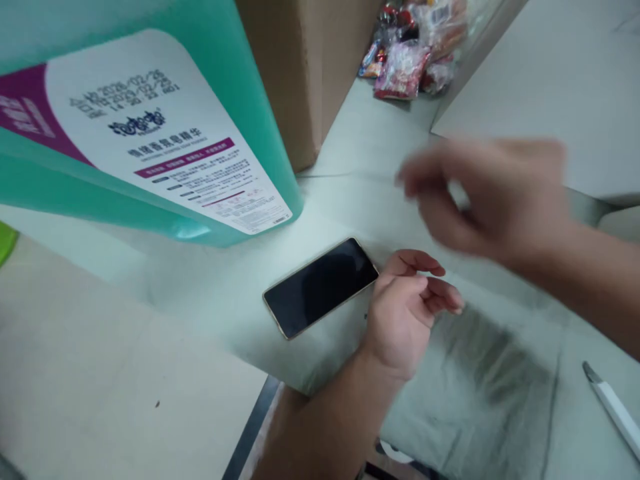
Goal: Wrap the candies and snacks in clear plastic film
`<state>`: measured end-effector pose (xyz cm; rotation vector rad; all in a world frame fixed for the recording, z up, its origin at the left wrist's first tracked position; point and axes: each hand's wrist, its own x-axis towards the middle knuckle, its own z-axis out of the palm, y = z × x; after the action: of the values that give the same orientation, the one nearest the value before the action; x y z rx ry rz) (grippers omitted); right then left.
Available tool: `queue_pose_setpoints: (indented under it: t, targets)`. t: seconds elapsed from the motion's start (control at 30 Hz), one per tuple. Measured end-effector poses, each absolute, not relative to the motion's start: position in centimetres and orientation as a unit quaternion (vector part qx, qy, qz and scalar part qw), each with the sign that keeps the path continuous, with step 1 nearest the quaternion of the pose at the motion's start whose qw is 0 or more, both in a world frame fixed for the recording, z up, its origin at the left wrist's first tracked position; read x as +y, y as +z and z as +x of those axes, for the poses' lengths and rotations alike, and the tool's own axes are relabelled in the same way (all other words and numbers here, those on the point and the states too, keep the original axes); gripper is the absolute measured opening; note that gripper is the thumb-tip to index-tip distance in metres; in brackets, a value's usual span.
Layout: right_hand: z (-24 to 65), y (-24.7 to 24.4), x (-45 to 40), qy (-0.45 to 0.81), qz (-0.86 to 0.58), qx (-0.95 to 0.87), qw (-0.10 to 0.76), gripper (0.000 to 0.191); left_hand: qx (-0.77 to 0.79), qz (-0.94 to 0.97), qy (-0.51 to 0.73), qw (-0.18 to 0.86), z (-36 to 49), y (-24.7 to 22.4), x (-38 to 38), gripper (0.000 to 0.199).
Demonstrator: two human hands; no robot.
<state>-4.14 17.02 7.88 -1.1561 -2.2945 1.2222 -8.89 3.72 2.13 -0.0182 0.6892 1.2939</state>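
Note:
My left hand (401,312) is palm up just right of a smartphone (321,288). Its fingers are loosely curled and apart, and nothing shows between them. The phone lies flat, with a dark screen and a gold-coloured rim; the hand overlaps or touches its right corner. Above and to the right, my right hand (495,193) hangs over the pale cloth surface (350,163). Motion blurs it. Its fingers bend round toward the thumb with a small gap inside, and whether anything is at the fingertips cannot be made out.
A large bottle of teal liquid soap (255,127) with a white and purple label stands at upper left, beside a cardboard box (310,80). Packaged snacks (405,63) lie behind. A white-handled tool (613,407) with a grey tip sits at lower right. A white panel (555,93) stands at upper right.

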Motion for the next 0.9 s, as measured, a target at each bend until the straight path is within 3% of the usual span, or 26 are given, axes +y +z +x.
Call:
queue_pose_setpoints:
  t: [0.07,0.13,0.2,0.33,0.37,0.43,0.5,0.6,0.77,0.9]
  targets:
    - [-7.0,5.8,23.1,0.272,-0.434,-0.841,0.174,0.052,0.249,-0.078,0.608,0.750,-9.1,2.1,3.5,0.031]
    - [-8.8,3.8,28.2,0.122,-0.483,-0.858,0.126,0.058,0.188,-0.102,0.593,0.776,-9.1,2.1,3.3,0.028]
    - [-10.1,2.4,31.9,0.106,-0.520,-0.841,0.105,0.064,0.170,-0.094,0.587,0.786,-9.0,2.1,3.1,0.026]
    - [-11.5,1.3,34.2,0.131,-0.564,-0.807,0.121,0.029,0.172,-0.086,0.594,0.781,-9.6,2.0,2.9,0.024]
    - [-11.6,1.2,33.8,0.132,-0.555,-0.812,0.125,0.030,0.169,-0.088,0.599,0.778,-9.9,2.1,2.9,0.023]
    - [-11.6,1.1,32.1,0.118,-0.533,-0.831,0.111,0.028,0.165,-0.096,0.608,0.770,-10.1,2.3,2.7,0.021]
    - [-10.8,1.3,29.7,0.097,-0.517,-0.847,0.076,0.012,0.164,-0.104,0.611,0.768,-10.1,2.6,2.5,0.019]
    - [-7.8,2.2,25.1,0.093,-0.510,-0.853,0.060,0.032,0.171,-0.081,0.604,0.774,-9.8,3.0,2.1,0.018]
    - [3.2,3.6,14.1,0.214,-0.523,-0.799,0.207,0.043,0.249,0.000,0.603,0.758,-8.7,2.7,1.7,0.013]
    - [11.9,2.4,3.5,0.179,-0.503,-0.788,0.306,0.048,0.365,0.094,0.514,0.771,-5.1,2.3,0.7,0.027]
